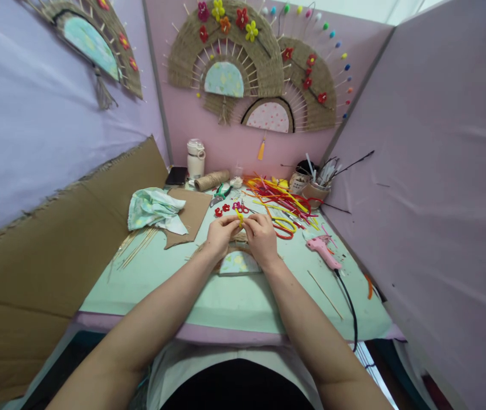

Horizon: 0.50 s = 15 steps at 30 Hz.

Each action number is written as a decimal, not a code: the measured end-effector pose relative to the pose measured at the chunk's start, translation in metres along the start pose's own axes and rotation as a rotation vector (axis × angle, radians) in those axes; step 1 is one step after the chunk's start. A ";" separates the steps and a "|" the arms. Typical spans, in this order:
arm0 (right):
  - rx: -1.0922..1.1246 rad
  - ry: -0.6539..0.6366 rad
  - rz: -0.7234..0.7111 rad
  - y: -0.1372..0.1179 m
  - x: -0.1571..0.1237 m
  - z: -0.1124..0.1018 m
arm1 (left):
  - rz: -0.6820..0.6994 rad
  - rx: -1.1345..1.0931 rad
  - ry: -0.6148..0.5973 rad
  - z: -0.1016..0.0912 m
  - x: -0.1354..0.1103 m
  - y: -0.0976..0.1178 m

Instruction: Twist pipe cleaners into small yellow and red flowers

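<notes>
Both my left hand (222, 232) and my right hand (261, 234) pinch a small yellow pipe cleaner piece (240, 216) between their fingertips, bent into a shape I cannot fully make out. Beneath them lies a small woven fan (239, 263) with a pale green patterned half-circle; my hands and wrists hide part of it. Just beyond my fingers sit several small red and magenta pipe cleaner flowers (225, 208). Scissors with red and yellow handles (286, 225) lie to the right of my right hand.
Loose pipe cleaners (279, 193) pile up at the back right. A pink glue gun (325, 252) with a black cord rests at right. Patterned cloth (154, 209), cardboard (197, 208) and thin sticks (140, 247) lie left. A twine roll (212, 180) and white bottle (195, 159) are behind.
</notes>
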State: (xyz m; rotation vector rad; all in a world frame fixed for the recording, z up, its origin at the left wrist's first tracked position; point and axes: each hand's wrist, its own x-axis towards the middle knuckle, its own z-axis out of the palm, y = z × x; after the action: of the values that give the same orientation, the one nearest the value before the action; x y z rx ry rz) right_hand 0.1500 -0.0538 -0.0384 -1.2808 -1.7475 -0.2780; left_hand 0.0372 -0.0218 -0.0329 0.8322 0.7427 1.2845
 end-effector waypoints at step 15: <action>0.102 -0.068 -0.004 -0.004 -0.001 -0.001 | 0.024 0.055 -0.033 -0.005 0.002 0.004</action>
State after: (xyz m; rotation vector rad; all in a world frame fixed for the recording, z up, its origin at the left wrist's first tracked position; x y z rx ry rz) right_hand 0.1473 -0.0571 -0.0373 -1.2261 -1.7987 -0.1468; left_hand 0.0314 -0.0188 -0.0324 0.9066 0.7464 1.2736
